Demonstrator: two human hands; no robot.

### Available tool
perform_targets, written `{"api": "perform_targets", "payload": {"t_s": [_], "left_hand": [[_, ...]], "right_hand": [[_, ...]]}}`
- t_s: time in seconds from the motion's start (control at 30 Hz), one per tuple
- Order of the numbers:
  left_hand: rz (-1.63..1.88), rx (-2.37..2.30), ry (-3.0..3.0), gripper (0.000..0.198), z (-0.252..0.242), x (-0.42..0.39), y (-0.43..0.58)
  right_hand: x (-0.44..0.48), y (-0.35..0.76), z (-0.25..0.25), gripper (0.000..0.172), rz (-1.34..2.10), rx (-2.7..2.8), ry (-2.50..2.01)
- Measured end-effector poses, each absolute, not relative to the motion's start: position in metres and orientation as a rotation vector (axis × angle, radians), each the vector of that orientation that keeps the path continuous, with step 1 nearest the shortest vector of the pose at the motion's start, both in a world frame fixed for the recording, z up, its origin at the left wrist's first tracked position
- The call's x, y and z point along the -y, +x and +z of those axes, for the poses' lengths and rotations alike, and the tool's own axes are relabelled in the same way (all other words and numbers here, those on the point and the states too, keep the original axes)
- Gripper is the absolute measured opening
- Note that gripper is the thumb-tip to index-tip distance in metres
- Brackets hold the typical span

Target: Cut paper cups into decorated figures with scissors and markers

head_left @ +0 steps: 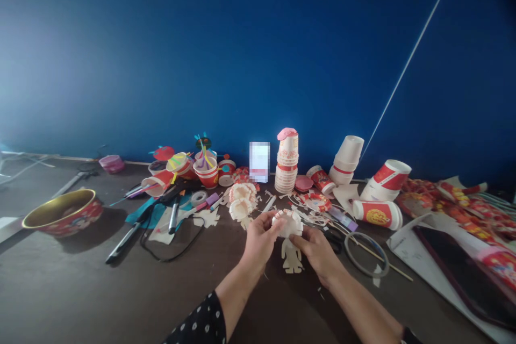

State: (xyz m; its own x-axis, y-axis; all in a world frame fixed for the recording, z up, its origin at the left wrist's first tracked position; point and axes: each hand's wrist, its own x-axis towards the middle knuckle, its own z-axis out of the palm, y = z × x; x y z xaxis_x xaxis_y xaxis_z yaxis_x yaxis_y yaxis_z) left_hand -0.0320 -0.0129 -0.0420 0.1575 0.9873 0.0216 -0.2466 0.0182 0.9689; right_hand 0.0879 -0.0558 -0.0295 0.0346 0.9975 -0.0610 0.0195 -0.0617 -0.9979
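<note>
Paper frill (pixel 292 224) sat pinched in your nearly closed left hand (pixel 261 237) and right hand (pixel 316 250); you seemed to be shaping it, so soft touches seemed best next.

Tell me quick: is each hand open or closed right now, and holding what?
Left hand: closed, holding the paper figure by its frilled top.
Right hand: closed, pinching the same figure near the frill's lower edge.

Bowl (pixel 64 217) sits way left of the middle cup stack (pixel 287 172), paper doll (pixel 291 259) in front, wall (pixel 258 54) behind, another cup (pixel 321 179) just right.
</note>
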Motion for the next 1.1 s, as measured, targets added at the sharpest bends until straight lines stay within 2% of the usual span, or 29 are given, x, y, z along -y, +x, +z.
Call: {"api": "perform_targets", "payload": {"t_s": [0.17,0.37,0.5,0.67,0.83,1.0,1.1], "left_hand": [[1.222,-0.886,1.255,0.052,-0.040,0.011,-0.034],[1.210,-1.018,1.431,0.026,-0.035,0.012,-0.038],[1.257,-1.116,1.486,0.023,-0.033,0.013,-0.039],[1.272,-1.124,1.523,0.026,-0.034,0.014,-0.040],[1.197,-0.936,1.459,0.039,-0.036,0.015,-0.039],[1.119,-0.979,1.473,0.032,-0.034,0.016,-0.038],[1.152,-0.963,1.427,0.037,-0.034,0.015,-0.038]], "right_hand": [[0.053,0.092,-0.038,0.020,1.222,1.268,-1.303],[0.052,0.094,-0.044,0.014,1.210,1.343,-1.313],[0.053,0.093,-0.043,0.013,1.239,1.353,-1.310],[0.053,0.093,-0.042,0.013,1.286,1.334,-1.293],[0.053,0.094,-0.040,0.011,1.313,1.278,-1.266],[0.054,0.093,-0.038,0.010,1.342,1.233,-1.253],[0.054,0.092,-0.036,0.011,1.355,1.187,-1.240]]}}
